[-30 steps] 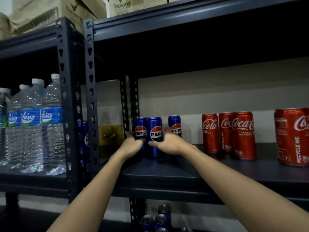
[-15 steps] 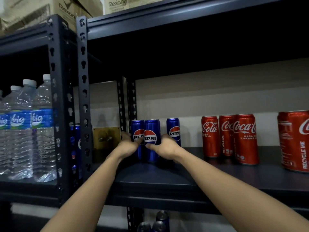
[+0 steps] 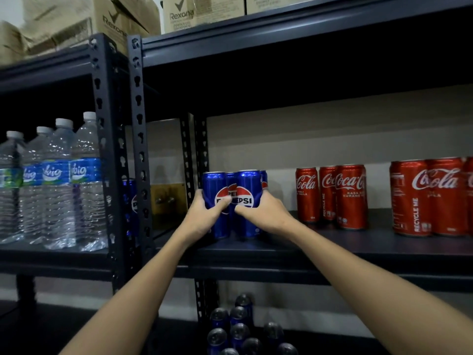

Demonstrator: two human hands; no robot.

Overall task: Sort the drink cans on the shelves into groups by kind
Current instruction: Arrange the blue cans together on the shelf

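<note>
A dark metal shelf (image 3: 332, 252) runs across a storeroom wall, with Rexona cartons (image 3: 179, 14) stacked on the level above. Over the last second the Pepsi cans have been drawn together: the one that stood off on its own, a gap away, now sits tucked in behind the front pair, and the cluster reads as a single tight block. The left hand (image 3: 204, 216) has its fingers curled round the left Pepsi can (image 3: 214, 185); the right hand (image 3: 258, 212) is wrapped round the right Pepsi can (image 3: 247, 185), thumb across the logo. Both cans stand upright on the shelf, touching side by side, with two more blue cans just behind the knuckles.

Well off to the right of the right hand stand three Coca-Cola cans (image 3: 350, 196), and further right again a nearer group of Coca-Cola cans (image 3: 435, 198). Left of the left hand, past the uprights, are water bottles (image 3: 58, 185) and another Pepsi can (image 3: 130, 201) half hidden by the post. Below the hands, on a lower level, more cans (image 3: 238, 329) show only their tops.

I'd say the Pepsi group on this shelf is nearly formed; the stray behind the post probably belongs with it.
</note>
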